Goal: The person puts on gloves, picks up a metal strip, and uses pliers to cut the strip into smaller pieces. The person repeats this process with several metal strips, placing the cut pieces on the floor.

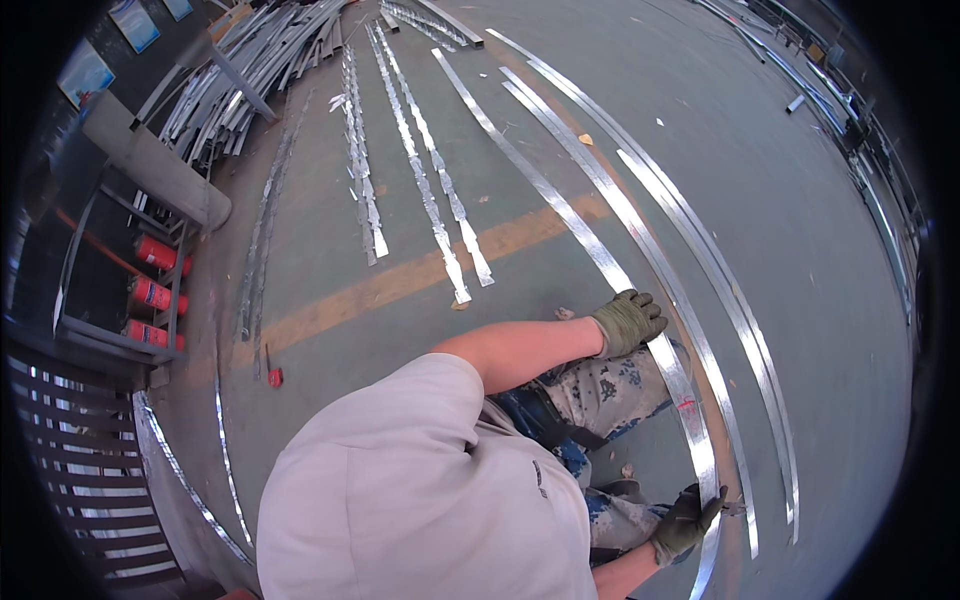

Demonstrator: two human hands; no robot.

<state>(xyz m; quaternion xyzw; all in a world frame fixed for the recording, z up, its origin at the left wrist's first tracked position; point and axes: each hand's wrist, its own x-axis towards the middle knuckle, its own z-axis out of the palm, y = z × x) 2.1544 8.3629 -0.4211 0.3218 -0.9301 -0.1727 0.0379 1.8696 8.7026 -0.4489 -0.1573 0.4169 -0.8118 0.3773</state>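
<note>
A long, shiny flat metal strip (676,388) runs from the far floor toward me, with a small red mark on its face. My left hand (630,322), in a dark green work glove, is closed over this strip beside my bent knee. Lower down the same strip, my gloved right hand (686,522) grips its edge, the fingertips partly hidden. Just to the right lies another long metal strip (655,255) on the floor. Beyond that, more strips (715,262) lie close together, roughly parallel.
Jagged-edged metal strips (408,140) lie ahead on the green floor, crossing a yellow line (370,290). At left are a red tape measure (275,378), red cylinders (155,295) in a rack and a concrete post (165,165). Metal profiles (240,85) are piled far left.
</note>
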